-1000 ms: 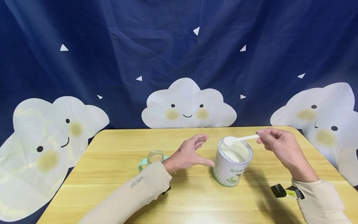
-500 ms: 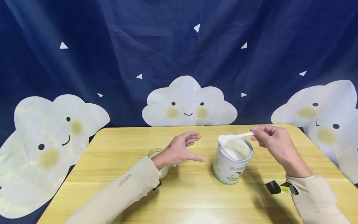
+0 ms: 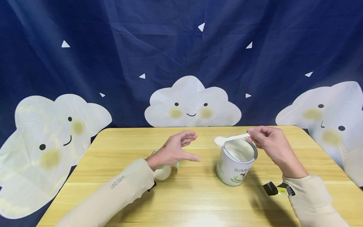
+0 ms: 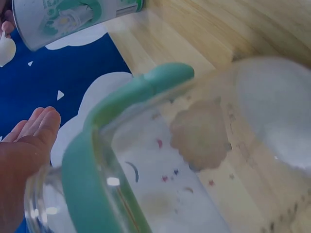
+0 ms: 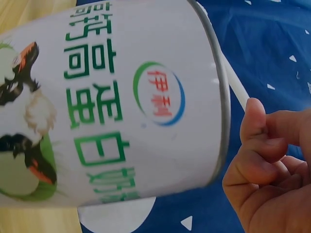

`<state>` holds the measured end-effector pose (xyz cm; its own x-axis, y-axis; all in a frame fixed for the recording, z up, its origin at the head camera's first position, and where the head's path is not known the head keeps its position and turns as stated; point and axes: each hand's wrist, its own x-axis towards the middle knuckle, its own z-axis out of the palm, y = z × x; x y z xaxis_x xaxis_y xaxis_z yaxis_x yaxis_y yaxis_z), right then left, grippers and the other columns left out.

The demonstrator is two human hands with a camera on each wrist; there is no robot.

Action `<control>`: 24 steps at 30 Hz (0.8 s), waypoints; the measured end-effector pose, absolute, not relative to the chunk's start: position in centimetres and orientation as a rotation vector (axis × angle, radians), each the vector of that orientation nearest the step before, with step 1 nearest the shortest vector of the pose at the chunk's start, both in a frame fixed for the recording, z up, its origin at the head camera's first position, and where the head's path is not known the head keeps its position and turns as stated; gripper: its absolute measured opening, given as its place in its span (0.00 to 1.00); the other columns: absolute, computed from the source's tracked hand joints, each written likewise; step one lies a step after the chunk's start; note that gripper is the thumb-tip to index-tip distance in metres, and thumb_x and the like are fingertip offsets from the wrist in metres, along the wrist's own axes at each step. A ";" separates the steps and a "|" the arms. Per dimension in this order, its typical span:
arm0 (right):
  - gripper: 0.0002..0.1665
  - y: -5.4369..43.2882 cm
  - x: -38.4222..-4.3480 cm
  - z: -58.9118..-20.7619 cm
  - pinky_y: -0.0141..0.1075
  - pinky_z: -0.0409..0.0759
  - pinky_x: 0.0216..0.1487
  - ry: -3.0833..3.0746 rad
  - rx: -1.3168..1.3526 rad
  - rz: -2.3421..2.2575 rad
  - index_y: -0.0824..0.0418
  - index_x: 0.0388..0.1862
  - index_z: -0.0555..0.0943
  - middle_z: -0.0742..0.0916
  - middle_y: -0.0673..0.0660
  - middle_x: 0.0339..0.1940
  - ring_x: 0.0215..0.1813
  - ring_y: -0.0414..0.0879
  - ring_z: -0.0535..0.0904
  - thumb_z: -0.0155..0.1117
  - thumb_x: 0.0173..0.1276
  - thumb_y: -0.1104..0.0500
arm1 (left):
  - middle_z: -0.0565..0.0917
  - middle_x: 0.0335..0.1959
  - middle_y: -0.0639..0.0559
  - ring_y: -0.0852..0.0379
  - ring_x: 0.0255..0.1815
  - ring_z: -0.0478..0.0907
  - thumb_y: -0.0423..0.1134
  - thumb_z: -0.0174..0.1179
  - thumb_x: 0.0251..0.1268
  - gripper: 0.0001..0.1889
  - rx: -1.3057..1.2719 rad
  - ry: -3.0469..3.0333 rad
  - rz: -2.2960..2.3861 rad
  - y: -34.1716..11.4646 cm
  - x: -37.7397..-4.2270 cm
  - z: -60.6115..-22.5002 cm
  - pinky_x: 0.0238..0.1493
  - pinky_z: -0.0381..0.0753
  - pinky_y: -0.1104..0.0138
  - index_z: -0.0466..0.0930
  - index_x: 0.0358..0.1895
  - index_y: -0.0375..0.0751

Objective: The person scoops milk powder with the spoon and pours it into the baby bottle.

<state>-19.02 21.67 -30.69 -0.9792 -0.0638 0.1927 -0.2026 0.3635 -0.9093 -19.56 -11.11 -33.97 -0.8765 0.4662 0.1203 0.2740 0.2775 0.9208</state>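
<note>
My right hand pinches the handle end of a white measuring scoop, whose bowl is out past the left rim of an open milk powder can. Pale powder shows inside the can. In the right wrist view the can's printed side covers most of the scoop, leaving a bit of handle. My left hand holds nothing, its fingers extended and thumb spread, left of the can. A clear baby bottle with green handles stands by the left wrist, partly hidden by it in the head view; its mouth is uncovered.
All of it is on a light wooden table. Behind the table's far edge hangs a dark blue curtain with smiling white clouds. A small black device is strapped at the right wrist.
The scoop has travelled left with the right hand, from over the can's opening to beyond its left rim. My left hand has drawn left, away from the can, its wrist now covering more of the bottle.
</note>
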 end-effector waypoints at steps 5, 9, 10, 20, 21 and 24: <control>0.12 20.8 -19.1 -30.5 0.23 0.79 0.30 -2.473 0.265 1.717 0.71 0.40 0.81 0.85 0.43 0.23 0.27 0.32 0.78 0.62 0.74 0.60 | 0.74 0.69 0.48 0.53 0.70 0.69 0.38 0.81 0.47 0.45 0.671 2.353 1.677 -12.3 -19.5 -33.9 0.69 0.69 0.65 0.67 0.71 0.38; 0.13 20.0 -19.1 -30.4 0.26 0.72 0.23 -2.467 0.285 1.705 0.73 0.41 0.81 0.85 0.43 0.22 0.23 0.34 0.73 0.62 0.74 0.60 | 0.74 0.68 0.48 0.53 0.70 0.70 0.38 0.81 0.47 0.45 0.662 2.373 1.678 -13.2 -19.6 -33.9 0.69 0.69 0.64 0.67 0.70 0.37; 0.13 19.8 -19.1 -30.4 0.26 0.71 0.22 -2.464 0.287 1.715 0.73 0.42 0.81 0.84 0.43 0.22 0.23 0.35 0.73 0.62 0.74 0.61 | 0.74 0.68 0.47 0.53 0.70 0.70 0.38 0.80 0.47 0.44 0.657 2.378 1.679 -13.4 -19.6 -33.9 0.69 0.69 0.65 0.68 0.70 0.37; 0.15 18.2 -19.1 -30.5 0.29 0.64 0.19 -2.454 0.284 1.781 0.76 0.43 0.80 0.84 0.46 0.21 0.20 0.37 0.68 0.62 0.73 0.61 | 0.76 0.65 0.40 0.47 0.68 0.72 0.32 0.79 0.48 0.41 0.682 2.424 1.722 -14.9 -19.8 -33.8 0.68 0.71 0.63 0.68 0.68 0.31; 0.15 18.1 -19.1 -30.4 0.29 0.64 0.19 -2.456 0.278 1.780 0.76 0.43 0.80 0.84 0.46 0.21 0.20 0.37 0.68 0.62 0.73 0.61 | 0.76 0.65 0.40 0.48 0.68 0.73 0.32 0.79 0.49 0.41 0.683 2.433 1.717 -15.1 -19.8 -33.7 0.68 0.71 0.63 0.68 0.68 0.30; 0.14 17.6 -19.1 -30.4 0.29 0.64 0.19 -2.451 0.265 1.796 0.75 0.43 0.80 0.84 0.46 0.21 0.20 0.37 0.68 0.63 0.73 0.61 | 0.77 0.64 0.41 0.48 0.67 0.73 0.34 0.79 0.49 0.41 0.675 2.467 1.706 -15.8 -19.7 -33.6 0.67 0.71 0.63 0.69 0.68 0.32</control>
<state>-19.12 17.61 -30.36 -0.9808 -0.0854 0.1752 -0.1928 0.2930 -0.9365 -19.71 -15.82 -33.57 -0.9014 0.3894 0.1894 0.3146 0.2884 0.9044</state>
